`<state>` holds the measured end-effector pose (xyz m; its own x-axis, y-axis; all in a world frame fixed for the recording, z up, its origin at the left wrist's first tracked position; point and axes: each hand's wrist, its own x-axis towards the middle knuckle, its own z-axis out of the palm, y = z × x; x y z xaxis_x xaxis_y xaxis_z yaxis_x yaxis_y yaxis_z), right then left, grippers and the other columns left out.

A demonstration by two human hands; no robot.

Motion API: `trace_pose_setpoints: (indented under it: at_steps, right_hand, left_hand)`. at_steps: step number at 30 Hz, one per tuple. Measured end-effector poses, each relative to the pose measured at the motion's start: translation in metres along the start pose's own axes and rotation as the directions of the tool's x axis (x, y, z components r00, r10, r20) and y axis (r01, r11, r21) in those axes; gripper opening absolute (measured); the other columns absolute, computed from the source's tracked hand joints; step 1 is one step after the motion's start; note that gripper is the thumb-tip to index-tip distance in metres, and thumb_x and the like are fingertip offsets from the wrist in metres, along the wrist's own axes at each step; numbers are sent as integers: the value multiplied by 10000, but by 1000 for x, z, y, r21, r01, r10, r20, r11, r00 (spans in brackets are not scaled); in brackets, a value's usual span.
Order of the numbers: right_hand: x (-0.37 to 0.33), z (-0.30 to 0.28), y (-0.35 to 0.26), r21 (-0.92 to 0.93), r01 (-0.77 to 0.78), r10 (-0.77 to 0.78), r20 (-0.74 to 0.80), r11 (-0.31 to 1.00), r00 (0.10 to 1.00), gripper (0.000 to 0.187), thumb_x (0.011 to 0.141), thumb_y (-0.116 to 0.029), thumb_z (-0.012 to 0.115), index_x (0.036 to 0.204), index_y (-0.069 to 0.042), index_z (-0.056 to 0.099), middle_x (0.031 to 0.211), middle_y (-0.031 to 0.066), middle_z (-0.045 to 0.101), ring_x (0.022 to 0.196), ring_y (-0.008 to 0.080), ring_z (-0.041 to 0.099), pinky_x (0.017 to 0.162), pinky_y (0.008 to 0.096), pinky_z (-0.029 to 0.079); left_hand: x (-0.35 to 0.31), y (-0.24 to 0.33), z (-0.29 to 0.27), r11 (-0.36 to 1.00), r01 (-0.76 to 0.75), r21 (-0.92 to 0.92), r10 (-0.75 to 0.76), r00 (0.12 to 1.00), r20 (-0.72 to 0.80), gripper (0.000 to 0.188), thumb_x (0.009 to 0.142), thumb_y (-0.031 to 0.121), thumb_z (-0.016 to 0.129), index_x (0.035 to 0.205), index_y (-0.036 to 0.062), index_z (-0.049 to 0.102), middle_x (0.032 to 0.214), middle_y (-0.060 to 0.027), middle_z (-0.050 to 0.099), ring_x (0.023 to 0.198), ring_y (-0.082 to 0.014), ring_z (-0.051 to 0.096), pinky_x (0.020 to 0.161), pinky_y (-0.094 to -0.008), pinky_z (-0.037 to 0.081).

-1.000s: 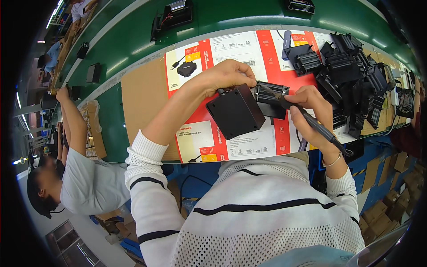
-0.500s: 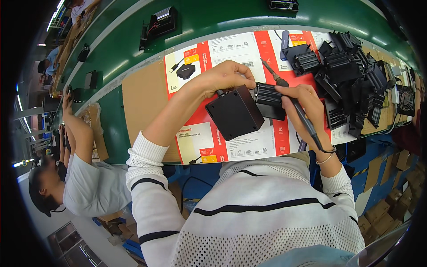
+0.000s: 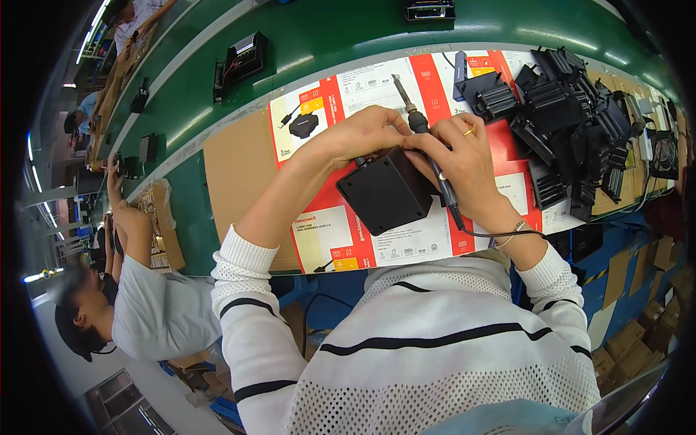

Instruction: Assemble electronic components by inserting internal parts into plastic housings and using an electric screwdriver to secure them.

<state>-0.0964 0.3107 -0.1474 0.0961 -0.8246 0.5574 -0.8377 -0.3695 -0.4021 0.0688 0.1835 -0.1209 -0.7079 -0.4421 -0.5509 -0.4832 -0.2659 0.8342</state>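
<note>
A square black housing [image 3: 384,192] sits tilted over the printed cardboard in front of me. My left hand [image 3: 371,132] is at its far edge, fingers curled in a pinch; what lies between the fingertips is hidden. Against those fingertips, my right hand [image 3: 460,156] is closed around a soldering iron [image 3: 444,185], whose bare tip points away from me. The iron's cable runs past my right wrist. My right hand covers the space beside the housing, so the ribbed black part there is hidden.
A heap of black ribbed parts [image 3: 573,116] lies to the right, near a coiled cable [image 3: 663,152]. Printed red-and-white cardboard [image 3: 428,80] covers the bench. Black units [image 3: 243,58] rest on the green surface [image 3: 326,32] beyond. A co-worker [image 3: 156,304] sits at the left.
My right hand has moved left and rolled over, meeting my left fingertips and covering the ribbed part. The soldering iron has shifted left with it. Black units on the green surface have moved slightly left.
</note>
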Motion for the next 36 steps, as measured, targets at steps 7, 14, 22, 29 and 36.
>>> trace_pose_setpoints:
  at_steps: [7,14,22,29,36]
  right_hand:
    - [-1,0,3,-11,39,-39,-39,999,998,162,795,-104,765,928,-140,680,828,3,489,777,174,485,944,389,389]
    - [-6,-12,5,44,1,0,-20,999,1000,236,753,-57,778,967,-102,690,919,36,584,842,203,551,953,383,414]
    - [-32,-31,-2,165,-114,101,89,980,991,338,811,-89,743,1138,-114,659,1084,55,616,973,232,591,923,342,443]
    - [-27,-17,1,251,-262,265,22,932,964,458,815,-79,736,1252,-105,602,1089,76,636,1016,250,613,892,322,472]
    - [-59,-55,-1,283,-322,307,98,904,947,411,857,-21,671,1256,-45,573,1006,111,666,890,214,649,795,299,507]
  left_hand:
    - [-18,11,8,979,-123,164,132,990,-48,195,892,207,679,913,13,676,708,-17,621,617,-74,523,573,-183,396]
    - [-27,7,7,989,-134,-57,139,985,106,148,915,142,651,920,9,716,779,-48,674,736,-107,571,713,-230,450]
    - [-22,22,5,931,-138,337,99,987,131,113,889,117,671,930,24,721,833,-42,705,716,-122,586,697,-262,470]
    - [-21,35,41,737,-126,664,248,964,-92,88,862,82,656,888,5,691,768,-49,675,687,-151,586,663,-290,470]
    - [-21,27,56,696,-130,706,326,933,-150,70,846,73,649,845,5,666,733,-54,647,660,-175,571,630,-300,456]
